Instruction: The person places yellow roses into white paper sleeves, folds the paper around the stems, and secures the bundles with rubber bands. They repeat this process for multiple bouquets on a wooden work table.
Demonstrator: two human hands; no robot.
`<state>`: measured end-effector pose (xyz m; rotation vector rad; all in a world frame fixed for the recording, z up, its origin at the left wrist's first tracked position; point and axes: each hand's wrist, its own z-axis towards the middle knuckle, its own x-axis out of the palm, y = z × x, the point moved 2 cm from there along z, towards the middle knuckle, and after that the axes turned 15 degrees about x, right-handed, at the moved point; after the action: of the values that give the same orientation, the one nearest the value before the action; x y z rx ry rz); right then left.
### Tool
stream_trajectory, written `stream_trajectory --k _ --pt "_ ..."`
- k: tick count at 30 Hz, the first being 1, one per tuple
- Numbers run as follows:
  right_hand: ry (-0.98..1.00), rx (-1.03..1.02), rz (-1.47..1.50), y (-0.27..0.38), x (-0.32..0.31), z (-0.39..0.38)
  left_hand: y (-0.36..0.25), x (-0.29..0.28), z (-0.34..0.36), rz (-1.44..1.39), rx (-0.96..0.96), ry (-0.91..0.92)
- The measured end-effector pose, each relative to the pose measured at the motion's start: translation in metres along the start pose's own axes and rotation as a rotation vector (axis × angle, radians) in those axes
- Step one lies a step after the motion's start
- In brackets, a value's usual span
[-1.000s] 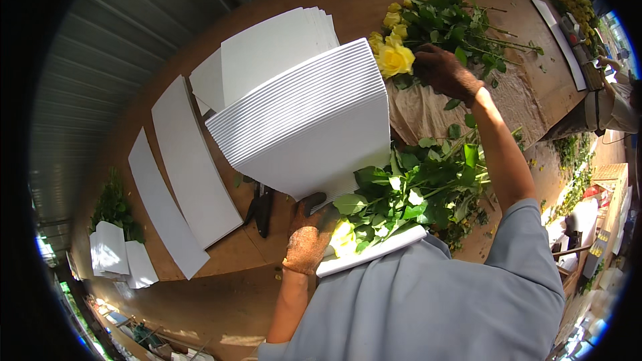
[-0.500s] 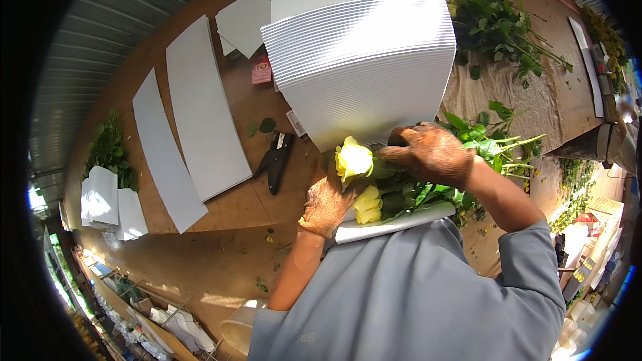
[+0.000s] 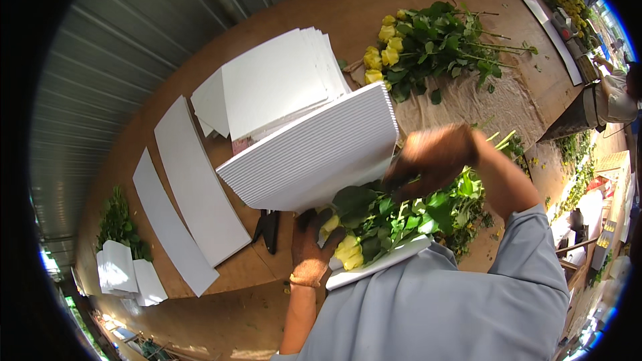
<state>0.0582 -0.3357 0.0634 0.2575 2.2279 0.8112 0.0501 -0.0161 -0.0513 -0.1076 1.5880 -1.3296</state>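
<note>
Yellow roses [image 3: 349, 252] with dark green leaves lie in front of me on a white sheet [image 3: 381, 263] against my grey garment. My left hand [image 3: 313, 241], in a brown work glove, has its fingers curled around the rose heads. Above the leaves and stems is my gloved right hand [image 3: 431, 160], smeared by motion; its fingers and anything in them cannot be made out. Just beyond both hands, a white corrugated sheet [image 3: 314, 150] stands tilted, its lower edge by the roses. A black stapler-like tool [image 3: 267, 230] rests left of my left hand, partly under that sheet.
Behind the corrugated sheet is a pile of white sheets [image 3: 274, 73]. Two long white strips [image 3: 200, 184] lie to the left. More yellow roses [image 3: 391, 47] are on brown cloth at the far right. Wrapped greenery [image 3: 120, 267] sits at the table's left end. A person [image 3: 618, 93] is at far right.
The view has shifted, so the table things appear lower. The corrugated sheet shows at a steeper tilt. My right hand has moved off the rose heads toward the leaves; my left stays at the roses.
</note>
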Motion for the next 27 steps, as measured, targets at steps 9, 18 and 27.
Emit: stream_trajectory --k 9,18,27 --pt "-0.736 0.974 -0.264 -0.327 -0.121 0.064 -0.005 -0.009 0.011 0.052 0.002 0.107" --pt "-1.030 0.465 -0.485 -0.242 -0.100 -0.008 0.000 -0.006 0.005 0.005 -0.003 0.071" --pt "-1.394 0.220 -0.261 -0.087 -0.087 -0.153 0.005 0.000 0.000 -0.043 0.040 0.001"
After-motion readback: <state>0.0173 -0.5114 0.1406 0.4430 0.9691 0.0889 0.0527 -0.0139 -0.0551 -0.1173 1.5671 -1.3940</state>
